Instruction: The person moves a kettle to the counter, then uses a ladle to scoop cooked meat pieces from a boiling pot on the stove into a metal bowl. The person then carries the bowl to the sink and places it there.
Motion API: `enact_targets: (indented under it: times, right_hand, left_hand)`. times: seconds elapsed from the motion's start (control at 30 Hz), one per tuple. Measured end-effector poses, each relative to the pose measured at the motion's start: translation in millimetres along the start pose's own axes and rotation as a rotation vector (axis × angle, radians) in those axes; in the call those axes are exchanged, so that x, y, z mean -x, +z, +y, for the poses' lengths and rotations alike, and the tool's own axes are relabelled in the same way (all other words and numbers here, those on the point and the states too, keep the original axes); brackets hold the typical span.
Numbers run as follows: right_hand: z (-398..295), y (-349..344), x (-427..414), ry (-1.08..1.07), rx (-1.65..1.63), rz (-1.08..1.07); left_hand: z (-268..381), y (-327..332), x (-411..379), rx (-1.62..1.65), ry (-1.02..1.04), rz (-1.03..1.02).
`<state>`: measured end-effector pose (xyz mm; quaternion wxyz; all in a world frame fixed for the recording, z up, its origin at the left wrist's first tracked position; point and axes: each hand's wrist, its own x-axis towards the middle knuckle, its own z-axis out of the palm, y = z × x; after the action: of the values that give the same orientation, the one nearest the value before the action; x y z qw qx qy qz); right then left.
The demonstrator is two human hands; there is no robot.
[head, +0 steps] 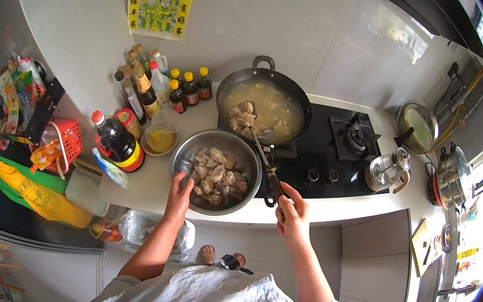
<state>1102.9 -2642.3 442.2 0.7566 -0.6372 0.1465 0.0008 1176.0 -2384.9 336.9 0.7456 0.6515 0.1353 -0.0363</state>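
Observation:
My right hand [293,212] grips the dark handle of a long ladle [263,154]. Its bowl is in a black wok [305,113], under pale meat pieces [242,116] at the near left side. Cloudy yellowish broth [267,101] fills much of the wok. A stainless steel bowl [180,151] rests on the counter in front of the wok, with cooked-looking meat chunks [216,177] inside. My left hand [179,195] holds the bowl's near left rim, thumb towards the inside and fingers along the edge.
Several sauce bottles [148,85] crowd the counter's left corner, near a large dark bottle [118,142] and a tub of yellow liquid [161,141]. A free gas burner [356,137] and a glass kettle [388,168] are to the right. Below the counter stands a lined bin [186,236].

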Motion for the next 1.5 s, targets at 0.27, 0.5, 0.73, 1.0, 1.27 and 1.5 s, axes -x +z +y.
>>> enact_targets:
  times: [0.27, 0.5, 0.73, 1.0, 1.27, 1.5]
  right_hand:
    - [4, 1, 1, 0.006, -0.008, -0.017]
    - [2, 3, 2, 0.023, -0.014, -0.007]
    - [1, 4, 3, 0.025, -0.014, -0.001]
    - [1, 5, 6, 0.026, -0.098, 0.029]
    - [8, 5, 14, -0.021, -0.098, 0.029]
    - [6, 10, 17, 0.003, -0.087, 0.034]
  left_hand:
    - [4, 1, 1, -0.009, -0.005, -0.011]
    - [-4, -1, -4, -0.013, 0.015, 0.004]
    - [-4, -1, -3, -0.004, 0.020, -0.003]
    - [-2, -1, -2, 0.019, 0.001, -0.010]
    - [3, 2, 2, 0.014, -0.009, -0.007]
    - [2, 1, -1, -0.019, -0.005, -0.013]
